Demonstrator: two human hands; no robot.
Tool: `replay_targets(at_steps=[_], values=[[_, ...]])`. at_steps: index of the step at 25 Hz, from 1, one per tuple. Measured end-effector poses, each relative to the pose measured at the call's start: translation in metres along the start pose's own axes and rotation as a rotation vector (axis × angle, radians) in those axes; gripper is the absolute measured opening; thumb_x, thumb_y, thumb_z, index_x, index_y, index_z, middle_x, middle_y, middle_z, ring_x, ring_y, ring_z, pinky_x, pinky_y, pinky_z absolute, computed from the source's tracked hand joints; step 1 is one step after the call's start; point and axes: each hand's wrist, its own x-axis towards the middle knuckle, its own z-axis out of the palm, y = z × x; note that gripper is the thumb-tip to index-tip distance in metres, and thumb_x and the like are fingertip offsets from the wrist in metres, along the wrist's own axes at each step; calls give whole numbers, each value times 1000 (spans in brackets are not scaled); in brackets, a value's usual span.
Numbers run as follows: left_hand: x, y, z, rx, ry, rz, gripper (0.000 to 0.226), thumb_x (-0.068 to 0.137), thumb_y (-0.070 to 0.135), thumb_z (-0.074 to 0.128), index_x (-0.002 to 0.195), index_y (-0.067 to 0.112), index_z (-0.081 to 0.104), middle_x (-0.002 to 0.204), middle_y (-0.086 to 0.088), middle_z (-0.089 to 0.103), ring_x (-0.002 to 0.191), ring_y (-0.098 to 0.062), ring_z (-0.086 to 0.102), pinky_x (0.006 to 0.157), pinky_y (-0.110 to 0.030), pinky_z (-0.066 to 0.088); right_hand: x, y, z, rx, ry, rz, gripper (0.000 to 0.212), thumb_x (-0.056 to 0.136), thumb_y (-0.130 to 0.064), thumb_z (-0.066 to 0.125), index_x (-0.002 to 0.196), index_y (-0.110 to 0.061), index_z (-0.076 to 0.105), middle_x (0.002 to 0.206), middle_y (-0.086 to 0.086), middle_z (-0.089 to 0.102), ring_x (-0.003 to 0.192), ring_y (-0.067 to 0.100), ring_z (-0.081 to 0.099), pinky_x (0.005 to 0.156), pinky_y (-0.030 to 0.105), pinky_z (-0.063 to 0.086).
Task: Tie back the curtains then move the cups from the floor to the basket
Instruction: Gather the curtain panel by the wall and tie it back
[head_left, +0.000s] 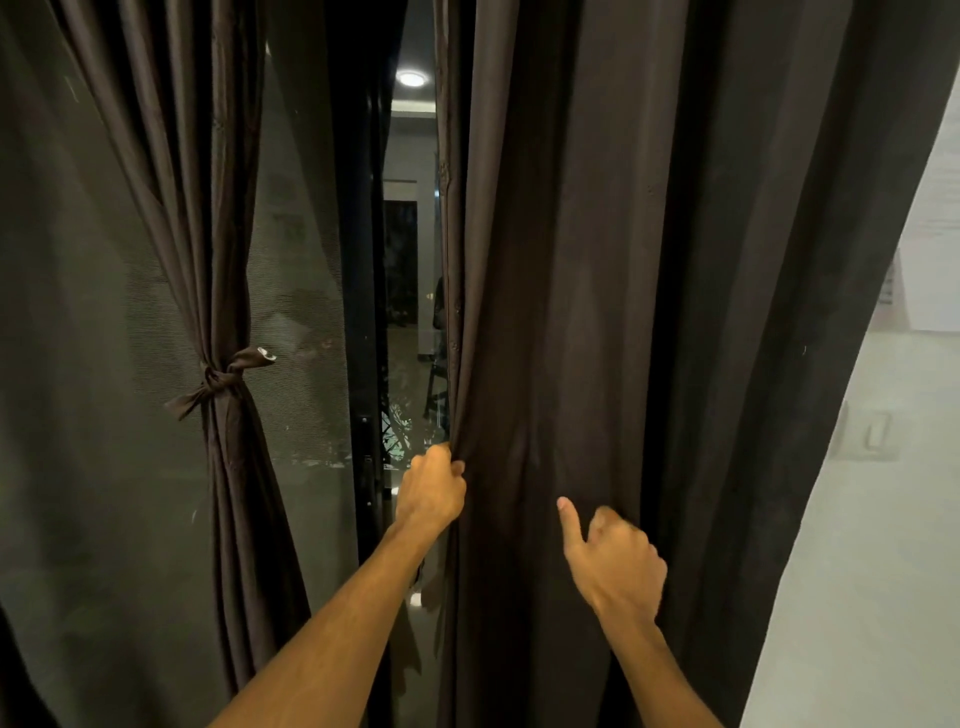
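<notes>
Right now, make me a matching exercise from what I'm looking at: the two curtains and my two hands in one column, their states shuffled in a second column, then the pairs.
Column one
1. left curtain
2. right curtain
3. left hand
4. right hand

Column two
A. thumb sticking up
B. bunched and knotted with a tie
C. hanging loose, untied
D. gripping a curtain's inner edge

Pairs: 1-B, 2-C, 3-D, 4-A
</notes>
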Motion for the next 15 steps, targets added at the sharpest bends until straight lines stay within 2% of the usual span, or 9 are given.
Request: replay_targets(at_steps=[2, 3, 4, 6, 8, 10, 12, 15], values=[[0, -1, 0, 9, 4, 0, 25, 101, 23, 44, 119, 9, 54, 117, -13, 56, 106, -28, 57, 87, -38, 49, 2, 3, -6, 80, 318, -3, 41, 84, -54, 64, 78, -18, 47, 76, -4, 49, 69, 19, 52, 65, 42, 50], [1, -2, 0, 14, 5, 5, 25, 101, 23, 44, 119, 9, 54, 117, -13, 57, 106, -28, 57, 87, -39, 49, 5, 4, -7, 129, 417, 47, 42, 81, -50, 70, 89, -15, 50, 87, 1, 51, 78, 23, 54, 71, 44, 50], [2, -3, 1, 17, 3, 6, 25, 101, 23, 44, 119, 9, 55, 117, -13, 57, 106, -28, 58, 87, -39, 50, 9, 6, -8, 189, 437, 110, 48, 80, -47, 73, 103, -11, 51, 99, 7, 53, 89, 27, 57, 78, 45, 51], [1, -3, 2, 17, 6, 10, 24, 100, 22, 45, 118, 9, 55, 116, -14, 59, 105, -28, 58, 85, -38, 50, 13, 6, -6, 313, 291, 166, 56, 88, -38, 68, 130, -9, 45, 124, 11, 54, 111, 30, 58, 91, 46, 51], [0, -1, 5, 14, 0, 19, 23, 101, 22, 45, 116, 8, 55, 116, -13, 59, 104, -28, 59, 84, -38, 49, 9, 0, 1, 323, 73, 66, 50, 99, -24, 52, 145, -11, 37, 135, 10, 55, 120, 27, 58, 98, 43, 51], [-3, 3, 9, 5, -15, 41, 23, 100, 20, 45, 118, 9, 55, 115, -11, 59, 104, -27, 59, 85, -38, 50, 0, -8, 10, 242, -25, -77, 51, 100, -11, 45, 150, -9, 32, 135, 12, 57, 118, 24, 61, 99, 38, 52], [-6, 8, 13, 0, -25, 67, 23, 100, 19, 45, 118, 10, 56, 113, -11, 61, 103, -27, 61, 85, -40, 52, -5, -21, 18, 216, -106, -132, 64, 96, -3, 50, 154, -9, 23, 140, 10, 54, 119, 21, 61, 100, 32, 51], [-6, 12, 19, -9, -38, 60, 21, 98, 20, 46, 113, 10, 57, 111, -13, 61, 102, -30, 61, 86, -44, 52, -8, -38, 26, 189, -269, -207, 80, 92, 4, 50, 158, -13, 8, 155, 7, 37, 132, 19, 51, 107, 28, 44]])
